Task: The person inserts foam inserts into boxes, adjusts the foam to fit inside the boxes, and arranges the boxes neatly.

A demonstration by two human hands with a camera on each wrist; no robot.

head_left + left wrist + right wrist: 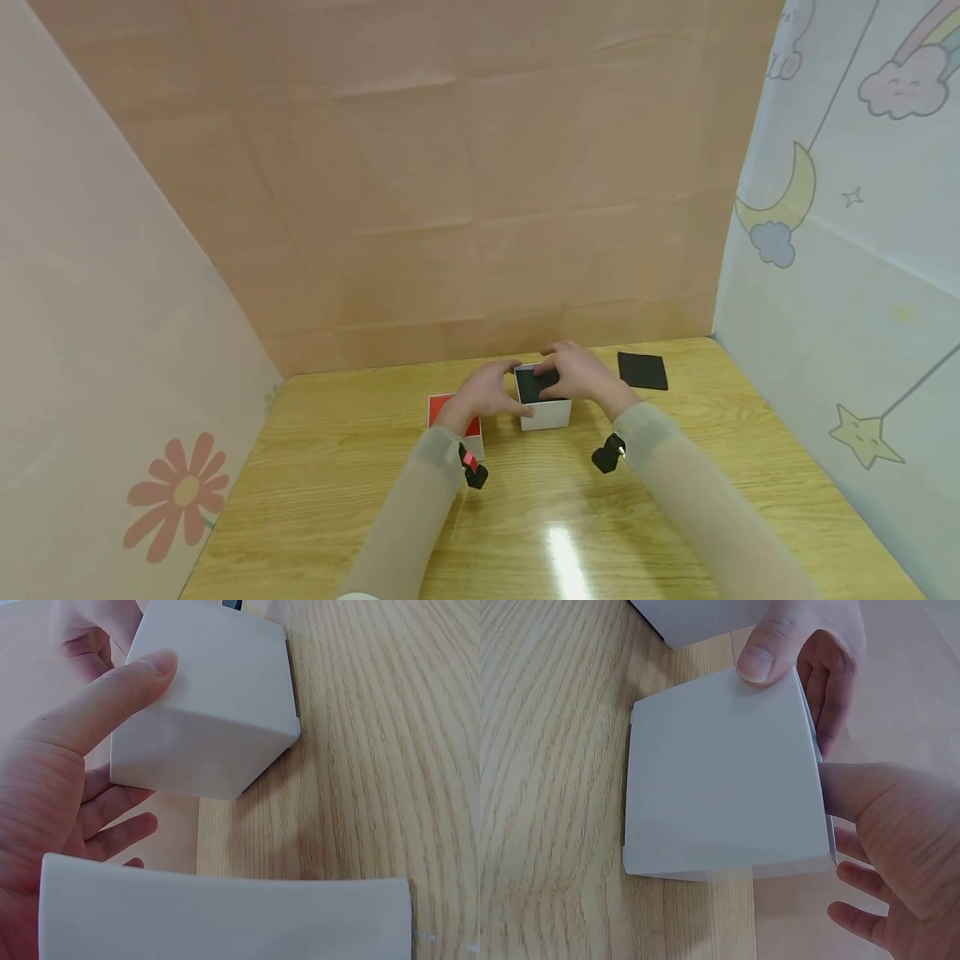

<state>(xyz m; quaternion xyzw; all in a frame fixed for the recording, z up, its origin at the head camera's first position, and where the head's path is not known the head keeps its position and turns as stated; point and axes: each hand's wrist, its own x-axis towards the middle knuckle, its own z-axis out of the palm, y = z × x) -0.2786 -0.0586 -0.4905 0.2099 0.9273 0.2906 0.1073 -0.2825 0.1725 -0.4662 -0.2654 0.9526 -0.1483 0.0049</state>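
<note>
Light wood-grain surface [360, 500], glossy, hemmed by peach paper wall [450, 183]. Left hand [486, 393] and right hand [577, 373] both gripping white box [546, 412]; black square [642, 370] nearby.

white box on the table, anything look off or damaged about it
Nothing stands out. The open white cardboard box stands upright and square on the wooden table, its walls uncreased, both hands around it. A flat black square pad lies apart to its right, flat and tidy.

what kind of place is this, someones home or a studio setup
Likely a staged recording booth, not a lived-in room: a wooden table is boxed in by creased pink backdrop sheets and a cartoon moon-and-star sheet, and both hands hold a small white box.
</note>
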